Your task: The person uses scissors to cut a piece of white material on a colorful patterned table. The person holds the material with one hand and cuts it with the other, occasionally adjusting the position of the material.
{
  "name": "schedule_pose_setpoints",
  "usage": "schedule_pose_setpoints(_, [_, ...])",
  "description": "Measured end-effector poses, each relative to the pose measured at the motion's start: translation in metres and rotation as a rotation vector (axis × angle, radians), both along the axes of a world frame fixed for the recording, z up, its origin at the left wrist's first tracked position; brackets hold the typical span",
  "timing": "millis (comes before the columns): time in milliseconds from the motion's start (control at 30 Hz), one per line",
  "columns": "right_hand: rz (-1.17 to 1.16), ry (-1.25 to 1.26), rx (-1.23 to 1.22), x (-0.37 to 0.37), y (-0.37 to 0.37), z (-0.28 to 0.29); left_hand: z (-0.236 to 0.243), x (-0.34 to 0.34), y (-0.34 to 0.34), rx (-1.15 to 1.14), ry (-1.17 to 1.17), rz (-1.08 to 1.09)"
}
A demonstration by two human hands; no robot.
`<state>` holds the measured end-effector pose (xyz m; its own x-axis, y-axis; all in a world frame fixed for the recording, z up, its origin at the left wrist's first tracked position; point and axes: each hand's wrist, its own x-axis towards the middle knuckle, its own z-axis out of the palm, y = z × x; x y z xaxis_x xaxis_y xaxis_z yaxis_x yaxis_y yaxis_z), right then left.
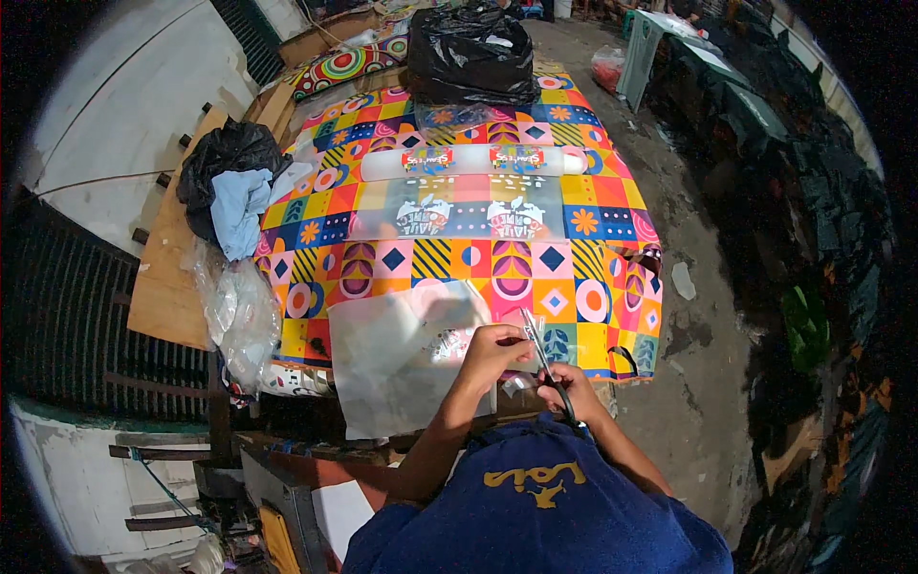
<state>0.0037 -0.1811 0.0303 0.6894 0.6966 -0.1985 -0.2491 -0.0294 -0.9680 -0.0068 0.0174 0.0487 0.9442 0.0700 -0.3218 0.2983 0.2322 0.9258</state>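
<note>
Holds, with the right hand (pixel 566 386), a pair of scissors (pixel 540 356) with dark handles, at the near edge of the worktop (pixel 382 263). Wraps the fingers around the handles and points the blades away from the body, over the multicoloured pattern. Cannot tell exactly how wide to call the blades. Has the left hand (pixel 494 352) just beside these blades, with thumb and fingers brought narrow together. Cannot tell whether pinching something thin there, or touching the metal.

Has under the left wrist and forearm a translucent plastic sheet (pixel 368 364), lying partly on the worktop and partly hanging over its near edge.

Farther away, shows a pale roll (pixel 384 165) laid crosswise, with two colourful printed areas, and on its near side a flat translucent strip (pixel 371 215) with white prints. At the far end, shows a large black bag (pixel 469 62). To the left, shows a smaller black bag (pixel 215 158) with a light blue cloth (pixel 239 210) against it, and nearer, some crumpled clear plastic (pixel 244 311), beside a wooden board (pixel 172 258). At the bottom, shows a dark blue shirt (pixel 478 536) with yellow print.
</note>
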Motion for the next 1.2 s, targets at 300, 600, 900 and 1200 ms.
schedule_pose_setpoints(300, [-0.014,-0.019,-0.030,-0.003,0.000,-0.011,-0.001,0.000,0.003,-0.073,0.080,-0.022])
schedule_pose_setpoints(600, [-0.055,-0.073,-0.111,-0.002,-0.004,-0.014,-0.004,0.003,0.001,-0.097,0.129,-0.056])
schedule_pose_setpoints(900, [-0.156,0.113,-0.156,0.014,-0.015,-0.012,-0.030,0.008,-0.026,-0.059,-0.006,-0.026])
schedule_pose_setpoints(1200, [-0.063,-0.198,-0.136,0.026,-0.038,-0.032,-0.064,0.015,-0.062,-0.207,-0.077,0.132])
